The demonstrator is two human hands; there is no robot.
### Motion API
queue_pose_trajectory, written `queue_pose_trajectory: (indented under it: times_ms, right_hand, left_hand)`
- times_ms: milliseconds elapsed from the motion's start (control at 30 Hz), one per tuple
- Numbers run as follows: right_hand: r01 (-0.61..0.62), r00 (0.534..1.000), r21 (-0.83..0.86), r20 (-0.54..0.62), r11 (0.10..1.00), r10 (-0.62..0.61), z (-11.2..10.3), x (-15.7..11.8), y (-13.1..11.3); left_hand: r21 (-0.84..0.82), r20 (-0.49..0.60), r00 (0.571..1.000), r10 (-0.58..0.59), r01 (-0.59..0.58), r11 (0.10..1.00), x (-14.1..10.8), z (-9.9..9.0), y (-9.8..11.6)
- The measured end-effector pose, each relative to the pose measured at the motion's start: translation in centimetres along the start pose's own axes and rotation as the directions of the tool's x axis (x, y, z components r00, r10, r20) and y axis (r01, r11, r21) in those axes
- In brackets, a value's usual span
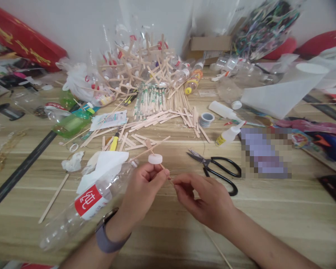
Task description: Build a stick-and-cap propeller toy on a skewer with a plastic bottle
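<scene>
My left hand [141, 194] pinches a thin wooden skewer [154, 151] that carries a white bottle cap [155, 159] just above my fingers. My right hand [204, 201] meets it from the right, its fingertips closed on the skewer's lower end near the left thumb. A clear plastic bottle [86, 203] with a red label lies on the wooden table [268, 216] under my left forearm, which wears a grey watch [108, 235].
Black scissors [217, 168] lie just right of my hands. A pile of craft sticks [156, 116] and a stick structure [140, 63] fill the middle back. Two glue bottles [226, 123], a tape roll [206, 119], crumpled white paper [106, 164] and empty bottles lie around.
</scene>
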State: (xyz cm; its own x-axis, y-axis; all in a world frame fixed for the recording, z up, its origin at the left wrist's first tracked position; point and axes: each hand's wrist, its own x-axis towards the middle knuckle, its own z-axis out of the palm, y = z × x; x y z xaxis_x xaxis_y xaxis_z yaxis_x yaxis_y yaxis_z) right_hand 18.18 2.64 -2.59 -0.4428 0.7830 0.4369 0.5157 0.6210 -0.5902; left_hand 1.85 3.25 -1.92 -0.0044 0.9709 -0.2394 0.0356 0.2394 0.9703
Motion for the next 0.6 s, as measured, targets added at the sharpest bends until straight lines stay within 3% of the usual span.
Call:
queue_pose_trajectory:
  times_ms: [400,500,600]
  right_hand:
    - [-0.15,0.988,0.033,0.04,0.988,0.149,0.05,0.33,-0.39]
    - [-0.332,0.94,0.193,0.151,0.923,0.307,-0.29,0.64,-0.58]
    - [-0.514,0.857,0.381,0.271,0.769,0.438,-0.39,0.9,-0.7]
  left_hand:
    - [-0.006,-0.034,0.999,0.011,-0.011,1.0,0.07,0.06,-0.16]
    - [0.0,0.007,1.0,0.006,-0.006,1.0,0.04,-0.01,-0.1]
    - [0.012,0.059,0.998,0.019,-0.02,1.0,-0.05,-0.12,0.01]
